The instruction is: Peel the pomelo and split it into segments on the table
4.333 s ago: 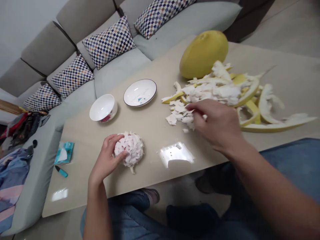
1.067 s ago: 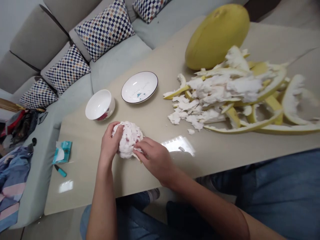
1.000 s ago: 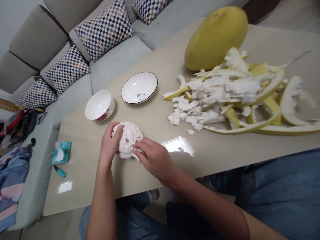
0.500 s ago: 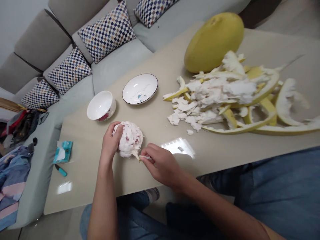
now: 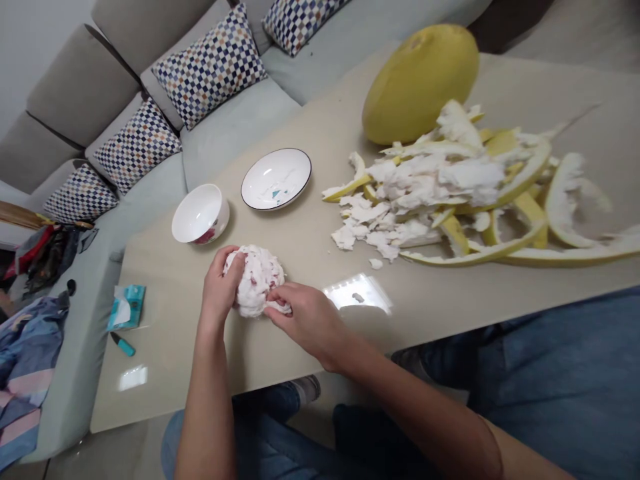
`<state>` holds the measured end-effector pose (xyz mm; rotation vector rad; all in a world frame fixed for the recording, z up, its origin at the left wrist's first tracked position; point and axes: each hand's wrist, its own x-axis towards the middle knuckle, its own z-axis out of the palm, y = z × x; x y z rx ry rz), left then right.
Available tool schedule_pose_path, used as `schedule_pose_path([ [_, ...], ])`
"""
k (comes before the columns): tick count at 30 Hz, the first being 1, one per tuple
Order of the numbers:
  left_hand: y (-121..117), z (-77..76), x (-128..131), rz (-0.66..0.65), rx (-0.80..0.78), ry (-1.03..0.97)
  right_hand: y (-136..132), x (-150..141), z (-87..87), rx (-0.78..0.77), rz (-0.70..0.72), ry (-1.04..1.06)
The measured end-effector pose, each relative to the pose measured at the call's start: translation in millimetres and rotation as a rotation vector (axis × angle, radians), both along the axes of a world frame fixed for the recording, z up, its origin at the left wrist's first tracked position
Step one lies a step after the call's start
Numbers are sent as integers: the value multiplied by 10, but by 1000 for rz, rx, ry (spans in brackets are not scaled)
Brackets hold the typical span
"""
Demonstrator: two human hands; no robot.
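In the head view, the left hand is curved around the far-left side of the peeled pomelo, its thumb laid on top and its fingers wrapped over the side, holding the fruit on the table. The fruit is covered in white pith, with pink flesh showing through in small patches. The right hand is at the fruit's right side, thumb and index finger pinching a bit of the white pith there; its other fingers are curled in. Just beyond the left hand stands a white bowl with a red pattern on its side, and a shallow white plate with a dark rim lies to the right of the bowl, beyond the fruit. Well to the right of the right hand and farther out is a heap of yellow rind and torn white pith, with a whole yellow pomelo behind it. One small loose scrap lies between the right hand and the heap. To the left of the left hand are a teal tissue packet and, just nearer the body, a teal and black pen-like object.
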<state>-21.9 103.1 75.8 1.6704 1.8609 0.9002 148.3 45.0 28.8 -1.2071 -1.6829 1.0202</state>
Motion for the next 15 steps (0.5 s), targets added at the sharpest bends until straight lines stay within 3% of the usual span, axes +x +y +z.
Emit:
schedule_pose_path([
  [4,-27,16,26,-6,9,17,-43,-75,10,75,-53,-123],
  [10,-46,8,12,-3,11,11,-152,-166,-125,142,-149,-3],
  [15,-14,-18,-35,15,-3,-29,-272,61,-64,113,-135,78],
])
